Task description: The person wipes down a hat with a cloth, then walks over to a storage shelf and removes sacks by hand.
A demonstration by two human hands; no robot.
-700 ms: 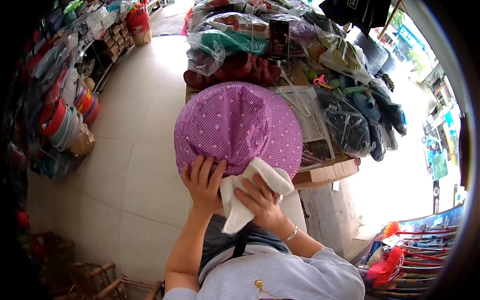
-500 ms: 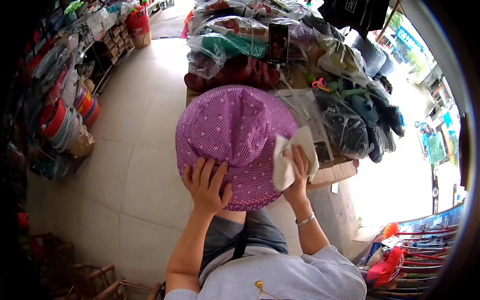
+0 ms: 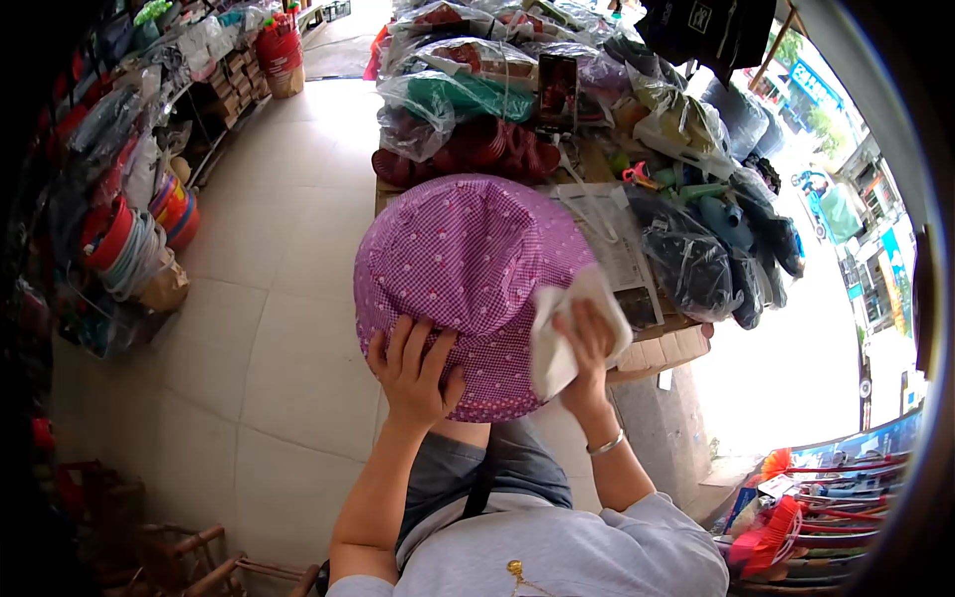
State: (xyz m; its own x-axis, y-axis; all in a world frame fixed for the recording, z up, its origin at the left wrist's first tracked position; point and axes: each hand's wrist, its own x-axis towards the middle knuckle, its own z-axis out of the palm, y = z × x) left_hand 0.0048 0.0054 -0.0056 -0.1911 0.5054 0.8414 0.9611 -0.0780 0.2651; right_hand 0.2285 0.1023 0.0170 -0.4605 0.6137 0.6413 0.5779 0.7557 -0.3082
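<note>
At the table's (image 3: 594, 159) near end, the purple hat (image 3: 468, 259) sits crown up, my left hand (image 3: 411, 378) spread open on its near left brim, seemingly to steady it. My right hand (image 3: 587, 358), blurred, grips a white cloth (image 3: 550, 348) at the right brim, leaving the left to brace. Bagged shoes (image 3: 686, 254) crowd the table's far right; pale floor tiles (image 3: 224, 348) stretch left, daylight glares right.

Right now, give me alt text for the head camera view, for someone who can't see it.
A person's left hand rests spread on a purple patterned hat, while the right hand holds a white cloth at its right edge. Beyond, plastic-bagged goods lie piled.
</note>
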